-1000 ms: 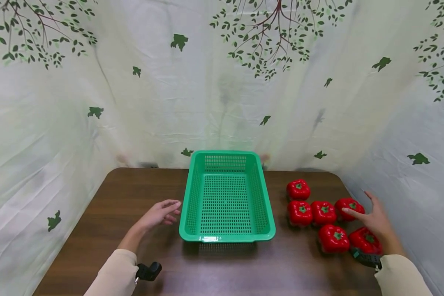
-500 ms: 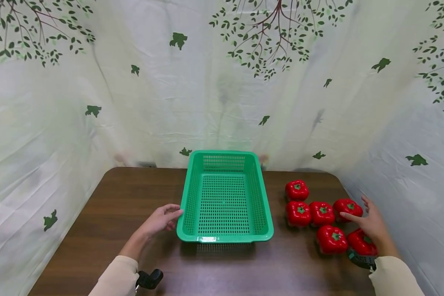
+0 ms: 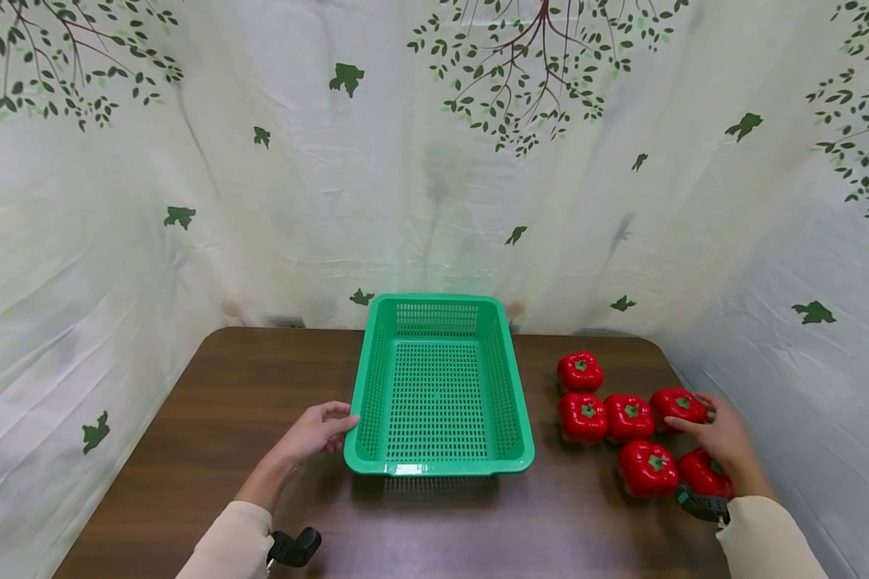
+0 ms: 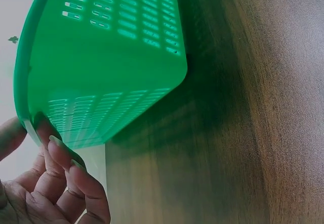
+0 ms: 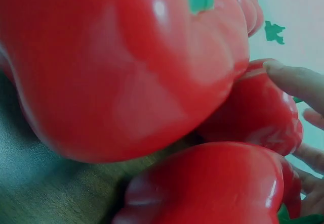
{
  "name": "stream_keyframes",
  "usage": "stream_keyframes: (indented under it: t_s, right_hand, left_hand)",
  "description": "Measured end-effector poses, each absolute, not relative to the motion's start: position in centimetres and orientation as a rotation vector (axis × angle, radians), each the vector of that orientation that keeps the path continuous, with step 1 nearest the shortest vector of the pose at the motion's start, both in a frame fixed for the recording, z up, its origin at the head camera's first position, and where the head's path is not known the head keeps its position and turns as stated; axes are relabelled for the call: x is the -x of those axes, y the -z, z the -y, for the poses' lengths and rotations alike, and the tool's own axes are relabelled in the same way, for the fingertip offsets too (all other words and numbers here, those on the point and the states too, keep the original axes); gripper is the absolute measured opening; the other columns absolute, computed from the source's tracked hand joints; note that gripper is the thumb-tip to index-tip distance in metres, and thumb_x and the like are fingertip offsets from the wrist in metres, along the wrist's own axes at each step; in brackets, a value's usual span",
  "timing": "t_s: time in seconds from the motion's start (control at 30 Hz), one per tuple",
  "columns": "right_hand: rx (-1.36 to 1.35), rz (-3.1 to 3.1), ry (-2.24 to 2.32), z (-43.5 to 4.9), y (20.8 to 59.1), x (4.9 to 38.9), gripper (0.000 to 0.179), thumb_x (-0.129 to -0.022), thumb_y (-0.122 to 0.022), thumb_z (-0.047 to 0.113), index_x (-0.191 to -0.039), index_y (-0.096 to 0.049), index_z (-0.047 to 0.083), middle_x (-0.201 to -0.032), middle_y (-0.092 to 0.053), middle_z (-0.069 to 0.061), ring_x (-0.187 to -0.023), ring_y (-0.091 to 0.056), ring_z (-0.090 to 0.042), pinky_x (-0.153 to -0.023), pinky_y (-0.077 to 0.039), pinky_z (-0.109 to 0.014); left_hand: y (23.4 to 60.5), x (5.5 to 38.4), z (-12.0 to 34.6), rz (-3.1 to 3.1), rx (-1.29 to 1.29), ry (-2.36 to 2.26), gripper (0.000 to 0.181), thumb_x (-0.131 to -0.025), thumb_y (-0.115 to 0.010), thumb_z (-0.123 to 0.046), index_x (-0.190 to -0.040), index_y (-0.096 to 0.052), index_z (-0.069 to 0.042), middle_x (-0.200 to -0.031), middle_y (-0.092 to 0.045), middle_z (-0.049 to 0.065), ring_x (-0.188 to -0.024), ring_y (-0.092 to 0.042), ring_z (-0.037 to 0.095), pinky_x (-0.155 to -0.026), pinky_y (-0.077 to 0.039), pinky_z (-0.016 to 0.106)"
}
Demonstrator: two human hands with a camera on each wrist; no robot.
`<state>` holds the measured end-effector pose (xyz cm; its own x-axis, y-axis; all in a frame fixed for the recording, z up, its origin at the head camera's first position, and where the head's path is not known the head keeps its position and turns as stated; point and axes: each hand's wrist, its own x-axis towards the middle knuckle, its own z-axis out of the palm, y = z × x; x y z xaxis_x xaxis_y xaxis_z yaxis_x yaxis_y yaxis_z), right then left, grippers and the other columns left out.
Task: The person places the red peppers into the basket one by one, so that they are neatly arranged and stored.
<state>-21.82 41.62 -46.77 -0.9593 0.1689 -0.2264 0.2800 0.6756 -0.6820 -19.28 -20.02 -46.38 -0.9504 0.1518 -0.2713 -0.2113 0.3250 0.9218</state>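
Right hand (image 3: 722, 436) has closed in: we now hold red pepper (image 3: 677, 404), right end of middle row, between thumb and curled fingers. Pepper lies forward-left of palm; our left hand (image 3: 317, 429), farther off, pinches left rim of green basket (image 3: 456, 467).

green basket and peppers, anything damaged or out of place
Nothing stands out. The green basket stands upright on the table, pinched at one edge by the left hand, and the six red peppers beside it show no visible damage, though one is partly hidden.
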Motion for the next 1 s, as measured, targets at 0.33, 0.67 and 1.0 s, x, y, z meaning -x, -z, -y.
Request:
stream_keyframes:
  t_s: [0.33, 0.67, 1.0]
  right_hand:
    - [-0.362, -2.777, 1.054, -41.6, 46.8, 21.9, 0.097, -0.087, -0.069, 0.042, -0.144, -0.013, -0.012, -0.134, -0.027, -0.041, -0.118, -0.032, -0.056, -0.085, -0.045, -0.062]
    - [-0.351, -2.778, 0.977, -41.5, 46.8, 22.8, 0.098, -0.083, -0.073, 0.040, -0.140, -0.015, -0.015, -0.130, -0.032, -0.040, -0.114, -0.036, -0.055, -0.082, -0.047, -0.060]
    - [-0.345, -2.781, 0.922, -41.2, 46.3, 23.7, 0.100, -0.083, -0.070, 0.046, -0.137, -0.017, -0.019, -0.127, -0.034, -0.040, -0.112, -0.038, -0.055, -0.084, -0.046, -0.060]
  left_hand:
    - [46.6, 19.2, 19.9, -2.278, 0.060, -1.665, 0.040, -0.098, -0.058, -0.023, -0.122, -0.052, 0.008, -0.079, -0.062, 0.003, -0.070, -0.055, 0.022, -0.066, -0.044, 0.033]
    - [46.5, 19.3, 20.0, -2.279, 0.097, -1.652, 0.040, -0.097, -0.059, -0.023, -0.121, -0.052, 0.007, -0.078, -0.061, 0.003, -0.068, -0.054, 0.020, -0.065, -0.044, 0.032]
    - [46.4, 19.3, 20.0, -2.286, 0.076, -1.631, 0.043, -0.097, -0.059, -0.025, -0.123, -0.051, 0.008, -0.080, -0.061, 0.002, -0.069, -0.055, 0.021, -0.067, -0.045, 0.034]
